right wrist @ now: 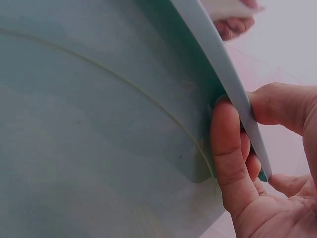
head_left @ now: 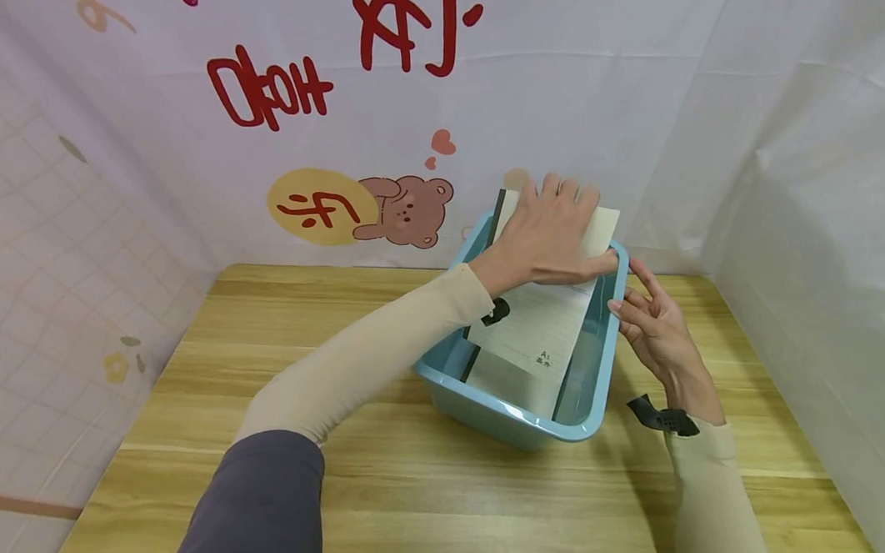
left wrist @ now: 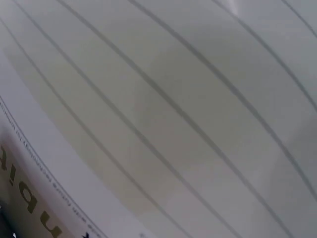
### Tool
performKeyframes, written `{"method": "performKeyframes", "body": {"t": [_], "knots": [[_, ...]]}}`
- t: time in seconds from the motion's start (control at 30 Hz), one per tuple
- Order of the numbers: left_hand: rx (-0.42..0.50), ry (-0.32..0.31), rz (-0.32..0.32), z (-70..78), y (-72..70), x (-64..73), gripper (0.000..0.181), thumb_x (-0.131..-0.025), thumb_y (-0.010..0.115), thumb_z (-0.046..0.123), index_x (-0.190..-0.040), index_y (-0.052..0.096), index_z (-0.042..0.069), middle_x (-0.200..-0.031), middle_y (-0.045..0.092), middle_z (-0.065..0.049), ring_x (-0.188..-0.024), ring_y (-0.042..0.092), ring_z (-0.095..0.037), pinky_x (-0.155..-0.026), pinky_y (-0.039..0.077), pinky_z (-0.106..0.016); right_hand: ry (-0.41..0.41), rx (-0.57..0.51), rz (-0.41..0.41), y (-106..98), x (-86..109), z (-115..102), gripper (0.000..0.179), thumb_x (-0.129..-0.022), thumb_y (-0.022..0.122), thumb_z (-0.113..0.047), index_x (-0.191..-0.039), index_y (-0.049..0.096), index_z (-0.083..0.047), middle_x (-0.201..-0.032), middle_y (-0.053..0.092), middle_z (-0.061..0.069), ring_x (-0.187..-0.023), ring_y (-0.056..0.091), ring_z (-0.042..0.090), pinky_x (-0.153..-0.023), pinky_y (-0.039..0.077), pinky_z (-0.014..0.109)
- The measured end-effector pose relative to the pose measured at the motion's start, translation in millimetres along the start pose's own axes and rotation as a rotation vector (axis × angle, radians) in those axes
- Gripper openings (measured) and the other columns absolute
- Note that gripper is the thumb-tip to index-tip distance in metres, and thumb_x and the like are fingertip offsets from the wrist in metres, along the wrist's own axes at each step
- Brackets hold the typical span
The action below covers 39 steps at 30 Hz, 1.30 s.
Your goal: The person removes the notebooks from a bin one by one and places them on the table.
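Observation:
A light-blue plastic bin [head_left: 487, 412] stands on the table. Inside leans a pale notebook [head_left: 523, 326] with a dark spine and small print near its lower end. My left hand [head_left: 553, 233] grips this notebook's upper part, its back up and thumb toward the bin's right rim. Lined paper [left wrist: 163, 114] fills the left wrist view. Under the notebook's lower end shows another pale sheet or notebook [head_left: 504, 378] with a dark edge. My right hand [head_left: 659, 324] pinches the bin's right rim, with fingers on both sides of it in the right wrist view.
The wooden table [head_left: 364, 498] ends at a white printed backdrop [head_left: 612, 67] close behind the bin. White sheeting [head_left: 831, 231] rises along the right edge, and a grid-patterned sheet [head_left: 54, 313] stands at the left.

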<state>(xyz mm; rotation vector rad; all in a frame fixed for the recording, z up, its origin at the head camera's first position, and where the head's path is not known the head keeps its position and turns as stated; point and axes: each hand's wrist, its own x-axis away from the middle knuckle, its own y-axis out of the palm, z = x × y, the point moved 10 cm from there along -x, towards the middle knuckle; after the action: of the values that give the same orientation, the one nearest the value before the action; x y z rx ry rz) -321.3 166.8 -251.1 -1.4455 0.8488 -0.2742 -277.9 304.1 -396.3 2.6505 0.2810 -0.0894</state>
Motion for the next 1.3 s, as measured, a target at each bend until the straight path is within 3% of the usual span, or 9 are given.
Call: {"method": "performKeyframes", "body": {"t": [0.37,0.63,0.87,1.07,1.3], "knots": [[-0.036,0.023,0.130,-13.9,-53.0,11.1,0.061,-0.084,0.042,0.074,-0.114,0.054,0.022,-0.101,0.055,0.004,-0.096,0.047,-0.017,-0.080,0.035,-0.034,0.000,-0.028,0.004,1.0,0.8,0.5,0.089,-0.097,0.051,0.018,-0.165,0.004,-0.014,-0.121,0.069,0.008,-0.099,0.073,0.016,-0.076,0.061,0.026],[0.003,0.004,0.210,-33.6,-91.2,23.1,0.059,-0.085,0.044,0.067,-0.117,0.056,0.018,-0.102,0.060,0.000,-0.099,0.050,-0.020,-0.081,0.037,-0.036,-0.005,-0.027,-0.005,1.9,0.1,0.4,0.086,-0.097,0.050,0.019,-0.164,0.008,-0.014,-0.120,0.070,0.009,-0.096,0.073,0.017,-0.076,0.062,0.027],[0.015,-0.035,0.246,-54.9,-115.5,31.5,0.062,-0.086,0.047,0.065,-0.121,0.056,0.014,-0.107,0.060,-0.003,-0.102,0.049,-0.022,-0.085,0.037,-0.037,-0.003,-0.048,-0.005,1.9,0.0,-0.4,0.087,-0.096,0.050,0.020,-0.164,0.009,-0.014,-0.121,0.070,0.009,-0.095,0.074,0.017,-0.075,0.062,0.027],[0.022,-0.093,0.242,-80.3,-129.0,40.1,0.066,-0.088,0.048,0.066,-0.127,0.054,0.012,-0.114,0.061,-0.006,-0.110,0.050,-0.024,-0.093,0.040,-0.040,-0.016,-0.054,-0.004,2.5,-0.8,-4.6,0.087,-0.096,0.049,0.020,-0.165,0.009,-0.014,-0.123,0.070,0.010,-0.094,0.074,0.017,-0.073,0.062,0.027],[0.075,-0.158,0.240,-114.5,-125.7,59.9,0.066,-0.089,0.052,0.062,-0.127,0.053,0.008,-0.117,0.061,-0.009,-0.112,0.047,-0.028,-0.093,0.039,-0.043,0.003,-0.052,-0.006,3.3,2.9,-0.5,0.090,-0.096,0.049,0.020,-0.165,0.003,-0.016,-0.122,0.069,0.010,-0.095,0.074,0.017,-0.075,0.062,0.028]]}}
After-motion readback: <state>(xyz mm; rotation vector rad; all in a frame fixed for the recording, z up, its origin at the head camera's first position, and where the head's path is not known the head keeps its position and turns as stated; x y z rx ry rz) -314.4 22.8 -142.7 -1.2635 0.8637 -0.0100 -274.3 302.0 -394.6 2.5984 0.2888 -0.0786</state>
